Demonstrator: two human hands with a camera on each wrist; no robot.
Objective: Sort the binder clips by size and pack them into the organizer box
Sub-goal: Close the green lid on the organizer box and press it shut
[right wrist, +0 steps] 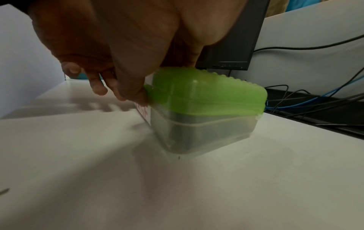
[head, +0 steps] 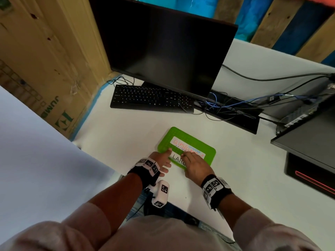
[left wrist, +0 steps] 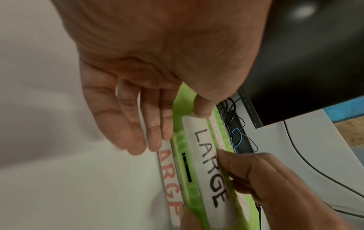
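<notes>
Left hand [head: 161, 161] thumb presses lid [head: 208, 151], fingers spread; right hand [head: 194, 166] pinches its front edge. Box [right wrist: 204, 133] may tip.

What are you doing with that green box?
A person has both hands on a box with a green lid on the white desk. The left hand presses its thumb on the lid's near edge, and the right hand grips that edge beside a label reading LARGE. The lid is still on. No binder clips are in sight.
</notes>
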